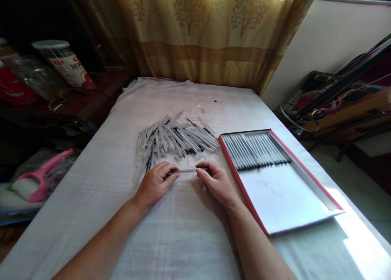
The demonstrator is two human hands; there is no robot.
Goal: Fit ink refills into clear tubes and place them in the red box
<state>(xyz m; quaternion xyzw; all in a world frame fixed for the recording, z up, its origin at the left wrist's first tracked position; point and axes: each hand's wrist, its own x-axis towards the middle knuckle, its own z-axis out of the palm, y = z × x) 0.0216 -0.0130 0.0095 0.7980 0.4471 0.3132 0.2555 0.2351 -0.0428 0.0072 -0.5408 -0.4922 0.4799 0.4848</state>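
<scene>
A slim pen [187, 171] is held level between my two hands, just above the cloth. My left hand [157, 183] pinches its left end, and my right hand [217, 183] pinches the dark right end. Right behind the hands lies a loose pile of clear pen barrels [171, 135] with some black parts among them. To the right, a shallow red-rimmed box [249, 202] has a row of pens [256, 149] with black ends, laid side by side in its far half. Fingers cover both ends of the held pen.
A pale cloth covers the table [171, 239]. A small red piece [215, 101] and a small clear piece [201, 109] lie farther back. Jars [69, 64] stand on a dark cabinet at left, above a pink plastic handle [42, 176]. A patterned curtain [198, 31] hangs behind.
</scene>
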